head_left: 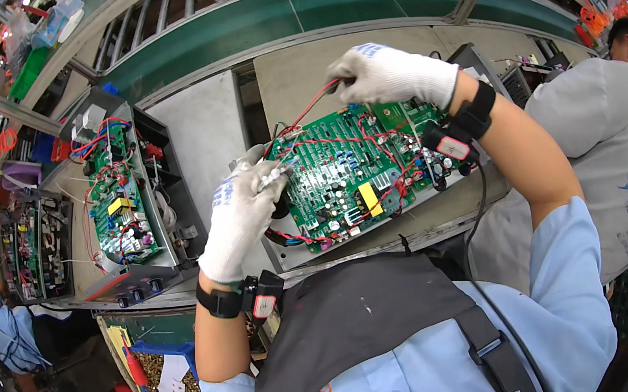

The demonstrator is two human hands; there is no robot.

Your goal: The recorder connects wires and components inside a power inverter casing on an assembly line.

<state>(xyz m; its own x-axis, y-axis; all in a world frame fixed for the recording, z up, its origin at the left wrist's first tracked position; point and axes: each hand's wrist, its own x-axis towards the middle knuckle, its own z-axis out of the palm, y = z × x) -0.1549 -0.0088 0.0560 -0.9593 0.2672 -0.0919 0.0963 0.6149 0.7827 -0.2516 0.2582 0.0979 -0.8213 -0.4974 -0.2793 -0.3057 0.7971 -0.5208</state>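
In front of me lies a green circuit board in a metal chassis, with red wires, small components and a yellow-wrapped transformer. My right hand, in a white knit glove, is closed in a pinch on a red wire above the board's far edge. The wire runs down to the board's far left corner. My left hand, gloved too, is closed at the board's left edge. Small whitish pieces show at its fingertips, too small to name.
Another open chassis with a green board stands to the left, and a further unit beyond it. A green conveyor belt runs along the far side. A co-worker in grey sits close on the right. A blue bin of small brass-coloured parts is lower left.
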